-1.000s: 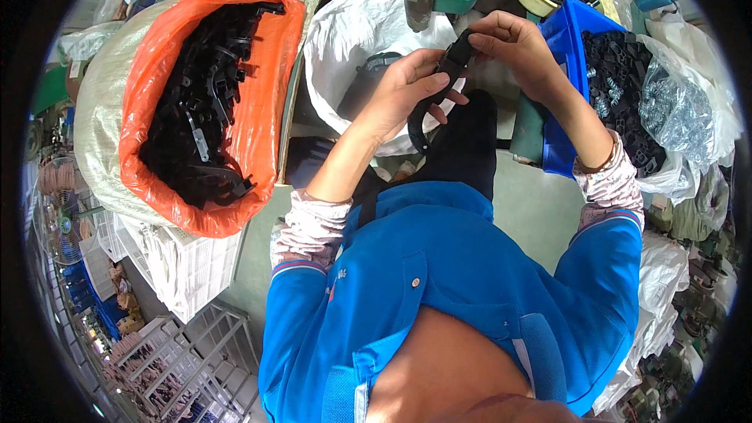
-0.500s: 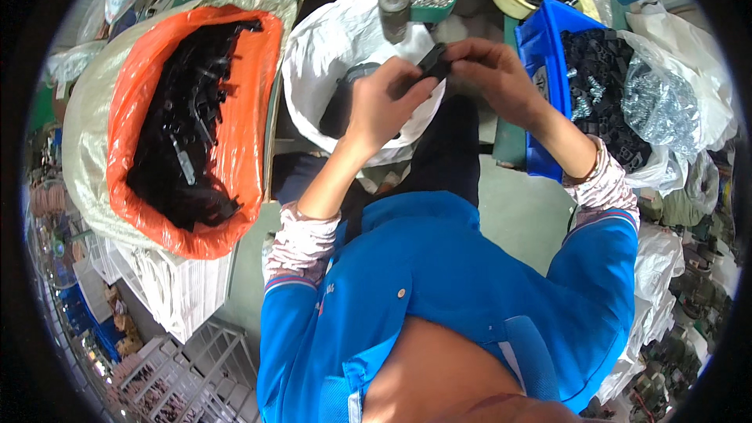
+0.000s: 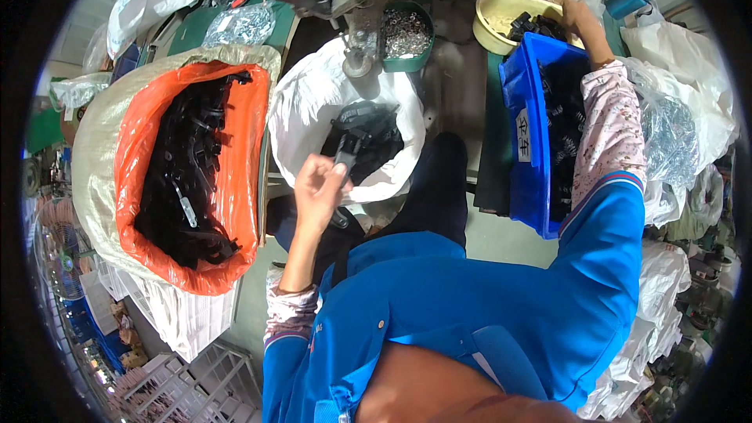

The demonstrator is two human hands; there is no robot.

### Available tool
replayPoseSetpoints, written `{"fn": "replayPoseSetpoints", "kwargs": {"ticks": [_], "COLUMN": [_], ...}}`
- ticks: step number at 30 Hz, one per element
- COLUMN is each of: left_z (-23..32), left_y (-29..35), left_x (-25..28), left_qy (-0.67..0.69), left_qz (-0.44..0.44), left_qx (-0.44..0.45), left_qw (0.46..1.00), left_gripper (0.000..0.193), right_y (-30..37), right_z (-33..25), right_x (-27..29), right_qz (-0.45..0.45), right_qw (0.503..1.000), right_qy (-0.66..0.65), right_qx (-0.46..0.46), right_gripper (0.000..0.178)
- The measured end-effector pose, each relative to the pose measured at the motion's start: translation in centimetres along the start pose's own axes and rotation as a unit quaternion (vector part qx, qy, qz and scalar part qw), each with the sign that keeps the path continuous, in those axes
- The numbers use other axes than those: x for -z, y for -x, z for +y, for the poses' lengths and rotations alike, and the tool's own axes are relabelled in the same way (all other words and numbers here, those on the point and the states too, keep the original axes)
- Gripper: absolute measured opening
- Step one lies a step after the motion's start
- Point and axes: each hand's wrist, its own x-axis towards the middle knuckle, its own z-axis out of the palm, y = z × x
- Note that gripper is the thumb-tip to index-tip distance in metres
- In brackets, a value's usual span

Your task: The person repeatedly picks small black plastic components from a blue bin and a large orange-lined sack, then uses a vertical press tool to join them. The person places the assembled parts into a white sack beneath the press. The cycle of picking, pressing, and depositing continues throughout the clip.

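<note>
A small black plastic part (image 3: 345, 152) is pinched between the thumb and fingers of my left hand (image 3: 318, 188). This hand is over the near side of a white bag-lined container (image 3: 407, 110), where dark plastic pieces (image 3: 380, 129) lie. My right arm stretches far forward across a blue bin (image 3: 523, 180). At its end my right hand (image 3: 581, 22) is at the right rim of a pale yellow basin (image 3: 487, 30) holding black pieces (image 3: 533, 27). The right fingers are too small and partly hidden to show whether they grip anything.
An orange-lined sack (image 3: 249, 164) full of black parts stands on the left. Metal machinery (image 3: 358, 59) overhangs the white container, beside a green tray (image 3: 407, 64) of small metal bits. Clear plastic bags (image 3: 666, 133) lie right of the blue bin; a teal cylinder (image 3: 627, 1) is behind.
My hands have parted. The left drew back toward me with the black part; the right let go of it and reached forward to the yellow basin. The view has shifted too.
</note>
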Motion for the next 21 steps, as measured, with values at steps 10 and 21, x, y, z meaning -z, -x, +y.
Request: {"fn": "replayPoseSetpoints", "kwargs": {"ticks": [10,21], "left_z": [-0.2,-0.1], "left_y": [-0.8,-0.6], "left_x": [-1.3,-1.3], "left_qy": [0.058,0.100], "left_qz": [-0.029,-0.049], "left_qx": [0.001,-0.046], "left_qw": [0.998,0.993], "left_gripper": [0.015,0.015], "right_y": [-1.5,0.1], "right_z": [-2.8,-6.4], "right_x": [-3.6,0.7], "right_qz": [0.012,0.018], "right_qw": [0.998,0.898], "right_qy": [-0.067,-0.439], "right_qx": [0.004,-0.015], "right_gripper": [0.048,0.028]}}
